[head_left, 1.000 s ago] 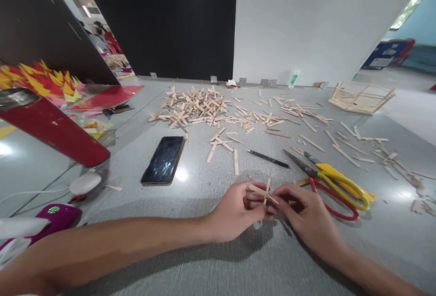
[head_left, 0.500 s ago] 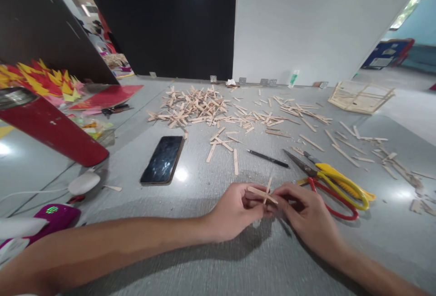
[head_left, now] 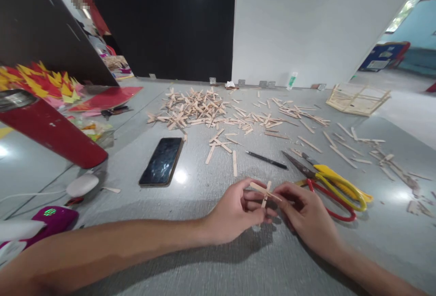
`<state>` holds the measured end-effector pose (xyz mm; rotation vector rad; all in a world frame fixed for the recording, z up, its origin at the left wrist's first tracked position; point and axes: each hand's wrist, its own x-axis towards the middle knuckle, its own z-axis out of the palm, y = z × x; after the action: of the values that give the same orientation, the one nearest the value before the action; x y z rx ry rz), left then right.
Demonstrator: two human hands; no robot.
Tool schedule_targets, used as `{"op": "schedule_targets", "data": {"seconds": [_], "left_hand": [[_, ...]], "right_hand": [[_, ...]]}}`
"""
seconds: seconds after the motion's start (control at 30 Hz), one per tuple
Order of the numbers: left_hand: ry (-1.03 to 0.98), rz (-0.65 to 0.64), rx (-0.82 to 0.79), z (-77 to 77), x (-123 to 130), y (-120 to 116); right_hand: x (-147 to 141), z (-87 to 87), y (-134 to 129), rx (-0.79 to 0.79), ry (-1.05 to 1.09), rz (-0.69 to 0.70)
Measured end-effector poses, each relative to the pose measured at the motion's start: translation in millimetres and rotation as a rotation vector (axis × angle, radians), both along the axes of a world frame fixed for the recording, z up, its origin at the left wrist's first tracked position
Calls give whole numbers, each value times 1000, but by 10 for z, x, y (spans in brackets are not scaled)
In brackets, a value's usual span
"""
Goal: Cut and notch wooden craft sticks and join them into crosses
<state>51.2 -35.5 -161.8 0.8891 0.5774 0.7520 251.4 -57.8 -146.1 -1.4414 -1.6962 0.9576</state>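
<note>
Two small wooden craft sticks joined into a cross (head_left: 266,191) are held up just above the grey table. My right hand (head_left: 308,216) pinches the cross at its right end between thumb and fingers. Around its left side is my left hand (head_left: 235,214), fingers loosely curled and apart behind the sticks, thumb lower down; whether a fingertip still touches the wood is hard to see. Scissors (head_left: 316,175) with red and yellow handles lie beside my right hand, against a yellow cutter (head_left: 340,182). Beyond my hands are a black pen (head_left: 266,159) and a single craft stick (head_left: 235,164).
A heap of crossed craft sticks (head_left: 194,107) lies at the back, with loose sticks (head_left: 299,109) to its right. A phone (head_left: 161,162), a red flask (head_left: 57,132) and a white charger (head_left: 82,184) are at left. A stick frame (head_left: 357,99) stands back right. Upright panels (head_left: 289,23) border the table.
The cross has turned a little in my right fingers. My left thumb has dropped away from its middle, and the left fingers have spread somewhat.
</note>
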Motion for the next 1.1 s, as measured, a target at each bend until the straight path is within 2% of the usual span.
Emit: {"op": "schedule_targets", "data": {"seconds": [0.33, 0.63, 1.1], "left_hand": [[-19, 19, -5, 0, 12, -14], [-1, 25, -17, 3, 14, -3], [-1, 27, -46, 11, 20, -8]], "right_hand": [[5, -9, -27, -18, 32, 43], [27, -23, -2, 68, -92, 74], [34, -43, 4, 27, -70, 98]]}}
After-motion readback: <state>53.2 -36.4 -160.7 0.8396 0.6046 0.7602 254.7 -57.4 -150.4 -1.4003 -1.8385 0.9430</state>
